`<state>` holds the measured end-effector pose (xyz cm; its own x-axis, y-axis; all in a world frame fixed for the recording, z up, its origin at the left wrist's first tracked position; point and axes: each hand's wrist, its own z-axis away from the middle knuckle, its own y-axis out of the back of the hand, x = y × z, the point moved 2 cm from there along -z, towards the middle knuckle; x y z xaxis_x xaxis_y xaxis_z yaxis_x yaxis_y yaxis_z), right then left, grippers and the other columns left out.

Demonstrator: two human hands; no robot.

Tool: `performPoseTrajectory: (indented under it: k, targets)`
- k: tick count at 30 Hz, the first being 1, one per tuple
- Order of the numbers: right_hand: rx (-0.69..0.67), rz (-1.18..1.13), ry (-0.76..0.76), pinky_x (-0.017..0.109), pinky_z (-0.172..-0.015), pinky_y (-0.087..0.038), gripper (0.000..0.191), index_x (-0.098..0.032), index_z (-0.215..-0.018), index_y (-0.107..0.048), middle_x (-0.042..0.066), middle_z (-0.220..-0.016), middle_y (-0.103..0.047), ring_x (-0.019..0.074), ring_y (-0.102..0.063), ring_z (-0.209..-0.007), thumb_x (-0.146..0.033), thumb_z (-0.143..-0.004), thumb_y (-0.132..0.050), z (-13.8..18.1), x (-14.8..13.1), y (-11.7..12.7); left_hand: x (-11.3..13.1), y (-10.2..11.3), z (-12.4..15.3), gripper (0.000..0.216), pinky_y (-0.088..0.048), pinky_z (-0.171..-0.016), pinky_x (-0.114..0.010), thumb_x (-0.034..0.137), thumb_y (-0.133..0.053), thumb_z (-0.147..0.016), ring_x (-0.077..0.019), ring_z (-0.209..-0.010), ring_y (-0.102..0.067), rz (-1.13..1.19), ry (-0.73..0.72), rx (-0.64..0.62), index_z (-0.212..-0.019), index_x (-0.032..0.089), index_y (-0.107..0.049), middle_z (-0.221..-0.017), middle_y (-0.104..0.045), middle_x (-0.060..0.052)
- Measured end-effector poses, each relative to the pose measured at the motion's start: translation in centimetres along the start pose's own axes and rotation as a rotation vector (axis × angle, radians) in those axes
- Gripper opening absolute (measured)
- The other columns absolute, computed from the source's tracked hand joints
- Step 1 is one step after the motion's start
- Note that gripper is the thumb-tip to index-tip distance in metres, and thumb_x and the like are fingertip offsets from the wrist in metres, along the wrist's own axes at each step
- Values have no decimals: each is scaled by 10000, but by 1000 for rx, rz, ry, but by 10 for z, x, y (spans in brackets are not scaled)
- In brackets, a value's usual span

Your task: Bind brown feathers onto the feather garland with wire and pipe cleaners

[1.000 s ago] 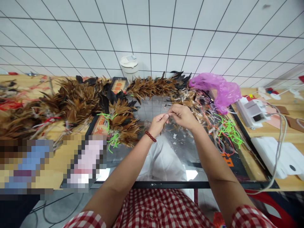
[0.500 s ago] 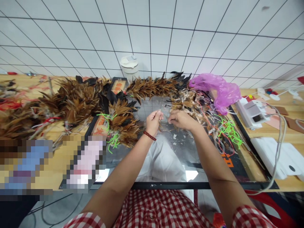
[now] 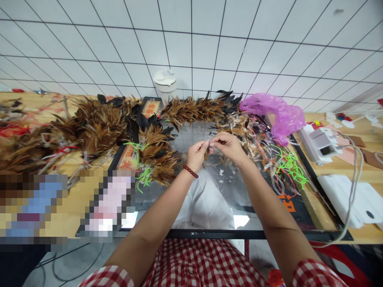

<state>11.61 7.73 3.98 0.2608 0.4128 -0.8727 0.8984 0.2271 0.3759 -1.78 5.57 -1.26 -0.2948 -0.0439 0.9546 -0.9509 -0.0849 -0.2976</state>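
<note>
My left hand [image 3: 197, 154] and my right hand [image 3: 228, 146] meet above a glass plate [image 3: 215, 195] at the middle of the table. Both hands are pinched together at the fingertips on something small between them, too small to name; it looks like a feather or thread. A dark red bead bracelet [image 3: 189, 171] sits on my left wrist. Bundles of brown and black feathers [image 3: 191, 109] curve around the far side of the plate. More feather bundles [image 3: 89, 127] lie to the left, some tied with green cord [image 3: 140, 175].
A pink plastic bag [image 3: 278, 113] lies at the back right beside tangled green and red cords [image 3: 287, 167]. A white lidded cup [image 3: 165, 83] stands against the tiled wall. White devices with cables [image 3: 321, 143] and a white box [image 3: 350, 197] occupy the right of the wooden table [image 3: 74, 199].
My hands drew a little apart half a second ago and have come back together at the fingertips, slightly higher over the plate.
</note>
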Motion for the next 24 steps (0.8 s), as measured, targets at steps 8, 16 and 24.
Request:
performPoseTrajectory:
  k: [8,16,24]
  targets:
    - [28,219,55,263,-659,-459,131,-188,-835,-741,42,-787,-663,141,-596,-702,-277,-788,-657,0,-2,13,5,0,1,417,-382,-572,-230,552,-641,-751,-85,-529,-452,-89,-53,-137,-594,167,-609,-512,-521,20]
    - [-415,950,-274,259,-615,-372,67,-201,-740,-716,81,-843,-714,201,-635,-778,-165,-732,-660,8,8,17,-1,4,-4,339,-369,-555,-210,497,-650,-761,-68,-512,-444,24,-41,32,-695,165,-626,-514,-495,41]
    - [-296,764,-100,244,-617,-366,157,-185,-878,-670,48,-759,-704,167,-622,-688,-157,-831,-523,6,-9,15,-2,-1,1,317,-408,-520,-227,448,-614,-801,-57,-515,-495,-128,-79,-107,-685,154,-634,-921,-678,-62]
